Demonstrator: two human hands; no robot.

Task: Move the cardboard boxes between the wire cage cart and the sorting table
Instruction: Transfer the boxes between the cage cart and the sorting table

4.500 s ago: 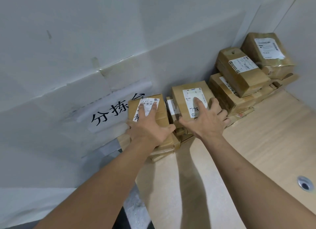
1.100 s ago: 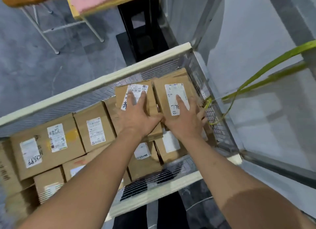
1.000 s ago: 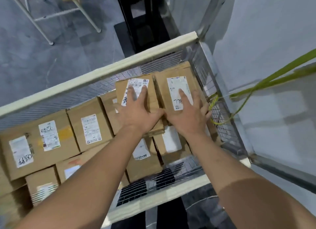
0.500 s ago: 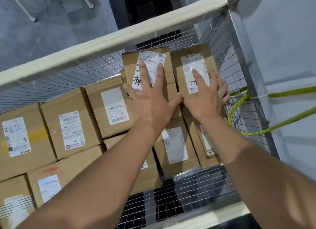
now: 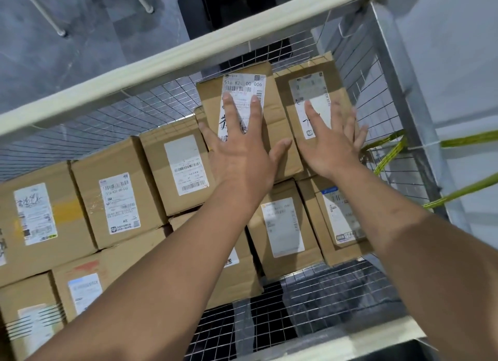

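Two brown cardboard boxes with white labels lie side by side in the far right corner of the wire cage cart (image 5: 167, 64), on top of other boxes. My left hand (image 5: 239, 150) lies flat with spread fingers on the left box (image 5: 272, 118). My right hand (image 5: 331, 142) lies flat on the right box (image 5: 310, 83), fingers straight, its outer fingers at the box's right edge. The sorting table is out of view.
Several more labelled boxes (image 5: 121, 199) fill the cart to the left and below my arms. Bare wire mesh floor (image 5: 310, 301) shows at the near right. A yellow-green strap (image 5: 388, 155) is tied to the cart's right wall. Grey floor and white metal legs (image 5: 54, 18) lie beyond.
I carried both boxes from the sorting table to the cart and lowered them into its far right corner. In the last half second my fingers have spread and flattened on the box tops.
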